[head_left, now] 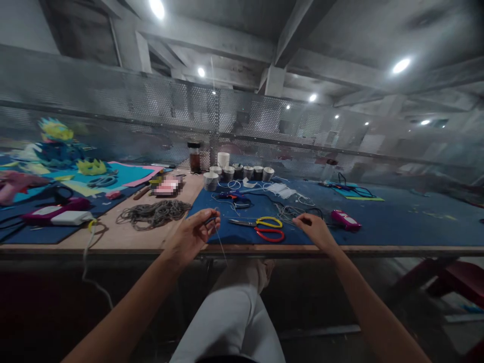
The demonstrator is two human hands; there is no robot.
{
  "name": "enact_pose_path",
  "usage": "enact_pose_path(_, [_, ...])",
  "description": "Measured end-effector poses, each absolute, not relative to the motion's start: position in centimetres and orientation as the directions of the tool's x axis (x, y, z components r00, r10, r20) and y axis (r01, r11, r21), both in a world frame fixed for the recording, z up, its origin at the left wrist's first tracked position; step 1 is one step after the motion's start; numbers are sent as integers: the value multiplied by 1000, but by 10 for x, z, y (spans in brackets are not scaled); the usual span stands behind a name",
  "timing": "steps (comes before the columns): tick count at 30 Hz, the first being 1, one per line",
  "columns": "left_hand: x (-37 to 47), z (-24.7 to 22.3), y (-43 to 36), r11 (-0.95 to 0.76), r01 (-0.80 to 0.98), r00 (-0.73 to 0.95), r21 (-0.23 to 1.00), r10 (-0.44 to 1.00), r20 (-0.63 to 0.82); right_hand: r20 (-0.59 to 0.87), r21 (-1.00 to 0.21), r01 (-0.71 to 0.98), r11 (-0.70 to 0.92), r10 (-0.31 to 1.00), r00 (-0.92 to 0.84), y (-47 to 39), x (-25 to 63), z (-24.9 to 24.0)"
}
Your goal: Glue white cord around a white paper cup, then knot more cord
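My left hand [197, 228] is closed in a pinch on a thin cord [221, 244], whose loose end hangs below the fingers past the table edge. My right hand [314, 230], also pinched, is at the other end of what looks like the same strand, stretched faintly across the mat. Between the hands lie scissors [259, 233] with one yellow and one red handle, blades to the left. Loose grey cord [289, 212] lies beside my right fingertips. To the left of my left hand rests a heap of grey cord [153, 214] on bare wood.
Behind the hands sit a blue glue gun [232, 195] and several small cord-wrapped cups [228, 174]. A dark-lidded jar [194, 159] stands at the back. Magenta devices, [346, 220] one near my right hand, lie on the table. Coloured sheets [132, 170] cover the left.
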State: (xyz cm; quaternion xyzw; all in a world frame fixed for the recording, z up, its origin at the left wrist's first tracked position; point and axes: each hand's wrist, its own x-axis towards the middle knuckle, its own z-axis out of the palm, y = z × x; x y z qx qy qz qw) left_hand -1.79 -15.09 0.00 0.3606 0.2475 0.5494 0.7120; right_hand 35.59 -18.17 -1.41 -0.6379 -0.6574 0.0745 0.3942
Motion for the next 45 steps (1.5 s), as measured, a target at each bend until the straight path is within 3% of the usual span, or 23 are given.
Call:
enact_pose_path(4, [-19,-12,-160,48,-545,232,837,968,96,447,-554,815,170,887,119,-186,355,-19])
enact_pose_path(8, [-19,-21,-167,5,-470,235,882,964,120,582,-412,875,253,812,39,-193,332,-17])
enact_pose_path(13, [-26,-21,-164,-104,-454,170,885,965,201,441,-232,859,456,836,-325,-194,289,-15])
enact_pose_path(20, [-40,-18,-152,-206,-404,79,891,963,258,294,-38,949,313,911,-289,-170,283,-10])
enact_pose_path(26, [-41,-30,-147,-216,-354,86,910,961,261,118,-29,911,411,907,-405,-154,287,10])
enact_pose_path(35, [-43,-33,-147,-200,-425,84,883,962,258,-78,-109,940,322,940,-331,-134,285,18])
enact_pose_path(45, [-47,-39,-144,-191,-484,95,854,959,268,-43,-211,959,190,978,-203,-134,296,9])
